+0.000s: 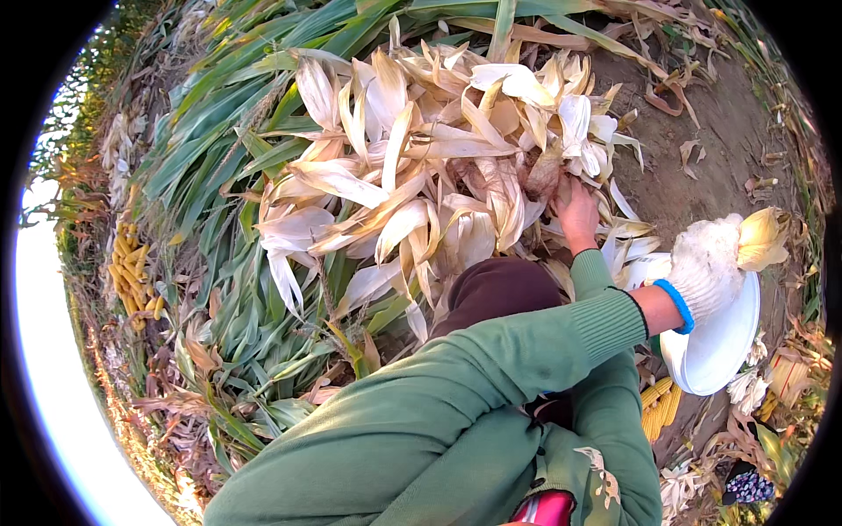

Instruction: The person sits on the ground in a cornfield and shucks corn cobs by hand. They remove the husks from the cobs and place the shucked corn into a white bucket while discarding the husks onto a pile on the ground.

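Observation:
My left hand (707, 269), in a white knit glove with a blue cuff, crosses over my right forearm to the right side. It is closed around something with pale yellow corn husk (762, 240) sticking out beyond the fingers. My right hand (579, 214) is bare and reaches into the near right edge of a heap of dry-husked corn ears (395, 164), against an ear with brown silk (544, 174). Its fingertips are partly hidden, so its grip is unclear. Below the glove is a white plastic basin or lid (717, 355), tilted.
Green corn stalks and leaves (210, 151) lie left of and beyond the heap. Husked yellow ears (131, 273) are piled far left, and more yellow ears (660, 407) lie close on my right. Bare soil (710, 144) with cut stubs shows at right. My dark-clad knee (500, 289) adjoins the heap.

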Tool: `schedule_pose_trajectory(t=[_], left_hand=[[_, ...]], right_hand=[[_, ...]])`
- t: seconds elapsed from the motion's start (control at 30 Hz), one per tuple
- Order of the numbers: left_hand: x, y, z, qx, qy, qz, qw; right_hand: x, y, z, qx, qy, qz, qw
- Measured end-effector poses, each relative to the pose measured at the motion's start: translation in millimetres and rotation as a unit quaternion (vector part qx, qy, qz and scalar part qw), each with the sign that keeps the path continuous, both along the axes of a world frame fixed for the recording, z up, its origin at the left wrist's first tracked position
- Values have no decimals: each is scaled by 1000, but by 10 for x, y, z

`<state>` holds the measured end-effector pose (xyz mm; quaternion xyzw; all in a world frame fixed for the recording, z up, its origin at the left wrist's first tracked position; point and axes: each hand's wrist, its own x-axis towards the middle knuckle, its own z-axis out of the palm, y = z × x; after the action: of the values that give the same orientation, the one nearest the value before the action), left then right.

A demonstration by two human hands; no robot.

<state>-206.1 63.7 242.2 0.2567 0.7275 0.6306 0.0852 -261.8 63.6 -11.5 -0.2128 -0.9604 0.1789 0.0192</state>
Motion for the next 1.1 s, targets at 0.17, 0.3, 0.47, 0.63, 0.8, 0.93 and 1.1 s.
schedule_pose_trajectory(t=[0.17, 0.3, 0.47, 0.63, 0.8, 0.93, 1.1], left_hand=[[-203, -125, 41, -30, -31, -11, 999], [-140, -90, 17, -48, -16, -76, 996], [-11, -80, -165, -88, -56, -79, 991], [477, -112, -334, -88, -60, -144, 984], [1378, 191, -994, -92, 8, -121, 988], [2148, 722, -1577, -444, 281, 146, 838], [2118, 322, -1429, -314, 169, -62, 932]], right_hand=[[412, 251, 328, -225, 57, -89, 969], [1452, 1077, 284, -687, 135, -149, 699], [2440, 1029, 1019, -631, 276, -338, 642], [2764, 783, 1724, -550, 336, -187, 742], [2845, 347, 1718, -595, 305, -229, 707], [2816, 13, 1860, -628, 327, -252, 660], [2924, 111, 1864, -635, 301, -214, 678]])
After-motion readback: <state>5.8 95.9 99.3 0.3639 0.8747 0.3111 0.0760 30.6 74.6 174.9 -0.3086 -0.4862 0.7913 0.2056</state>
